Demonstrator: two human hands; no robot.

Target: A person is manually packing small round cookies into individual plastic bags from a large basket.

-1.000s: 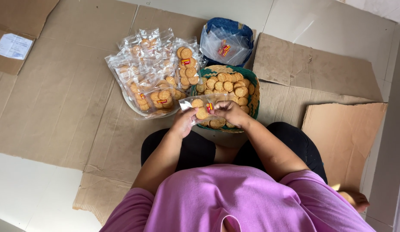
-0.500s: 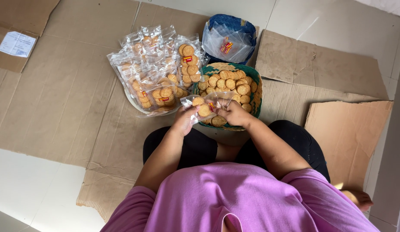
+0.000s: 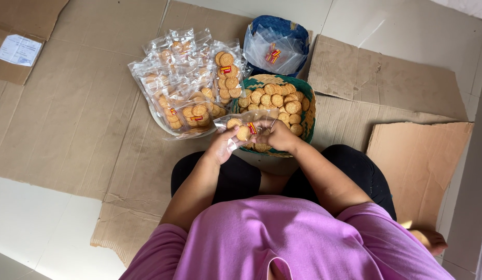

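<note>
Head view: clear biscuit-filled packet point(image 3: 244, 126)

Bright, even daylight; soft faint shadows; slight glare on clear plastic; sharp focus, mild edge distortion.

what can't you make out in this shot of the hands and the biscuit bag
- Head view: how many biscuits are in the clear bag; the left hand, right hand and glare cover part of it.
- Whether the bag's mouth is open or sealed: the fingers hide it.
- The basket's near rim and base: hidden behind both hands.
- The count of filled bags: they overlap in a heap.
- The blue sack's contents: only crumpled plastic shows.
</note>
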